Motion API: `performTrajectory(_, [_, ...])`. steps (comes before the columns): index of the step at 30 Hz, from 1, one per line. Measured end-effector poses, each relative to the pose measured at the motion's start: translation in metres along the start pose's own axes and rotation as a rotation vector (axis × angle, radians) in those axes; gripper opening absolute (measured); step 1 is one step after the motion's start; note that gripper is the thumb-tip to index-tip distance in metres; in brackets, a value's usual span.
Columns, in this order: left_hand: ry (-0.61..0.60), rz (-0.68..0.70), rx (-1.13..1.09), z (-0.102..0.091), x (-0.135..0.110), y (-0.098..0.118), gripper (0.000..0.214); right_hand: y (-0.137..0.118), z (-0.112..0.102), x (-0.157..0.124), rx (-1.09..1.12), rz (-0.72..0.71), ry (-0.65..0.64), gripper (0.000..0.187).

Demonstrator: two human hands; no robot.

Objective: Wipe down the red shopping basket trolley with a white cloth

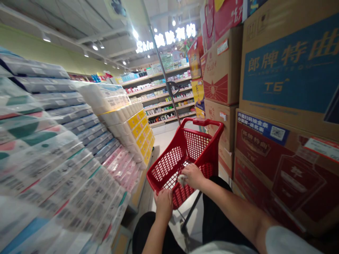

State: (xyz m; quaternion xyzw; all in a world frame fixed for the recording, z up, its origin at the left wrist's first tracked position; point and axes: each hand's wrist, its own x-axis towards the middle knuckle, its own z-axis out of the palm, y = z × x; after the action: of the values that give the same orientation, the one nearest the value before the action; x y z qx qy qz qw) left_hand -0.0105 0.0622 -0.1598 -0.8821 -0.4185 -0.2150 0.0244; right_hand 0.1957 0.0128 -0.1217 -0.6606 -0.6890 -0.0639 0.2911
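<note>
A red plastic shopping basket on wheels (185,151) stands in the aisle in front of me, nothing visible inside. My left hand (163,204) grips its near rim. My right hand (193,175) rests over the rim a little further in, fingers closed on a small whitish crumpled thing (182,180) that may be a cloth or paper. The basket's far handle (205,122) points away from me.
Stacked packs of tissue and paper rolls (66,158) fill the shelves on the left. Tall piles of brown and red cardboard cartons (278,106) wall the right side. A shelf unit with small goods (164,95) stands at the far end of the narrow aisle.
</note>
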Motion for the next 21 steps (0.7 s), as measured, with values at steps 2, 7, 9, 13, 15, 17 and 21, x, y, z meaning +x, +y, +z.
performTrajectory(2, [0.014, 0.001, 0.013, 0.000, 0.001, 0.000, 0.040, 0.001, 0.001, 0.001, -0.008, 0.023, 0.010, 0.006])
performTrajectory(7, [0.020, -0.003, 0.032, -0.001, -0.002, 0.002, 0.039, -0.009, 0.012, -0.003, -0.027, 0.089, 0.043, 0.004])
performTrajectory(9, [0.016, -0.007, 0.034, -0.002, -0.004, 0.003, 0.038, -0.013, 0.015, -0.005, -0.027, 0.100, 0.047, 0.005])
performTrajectory(13, [-0.002, -0.006, 0.057, -0.003, -0.005, 0.003, 0.038, -0.026, 0.019, -0.009, -0.030, 0.040, 0.020, 0.006])
performTrajectory(15, [-0.008, 0.003, 0.070, -0.003, -0.004, 0.002, 0.037, -0.036, 0.022, -0.011, 0.001, -0.045, -0.011, 0.010])
performTrajectory(17, [-0.013, 0.011, 0.068, -0.004, -0.004, 0.000, 0.035, -0.044, 0.023, -0.014, 0.055, -0.131, -0.027, 0.024])
performTrajectory(21, [-0.039, 0.011, 0.043, -0.007, -0.004, -0.001, 0.036, -0.037, 0.014, -0.014, 0.108, -0.160, -0.047, 0.038])
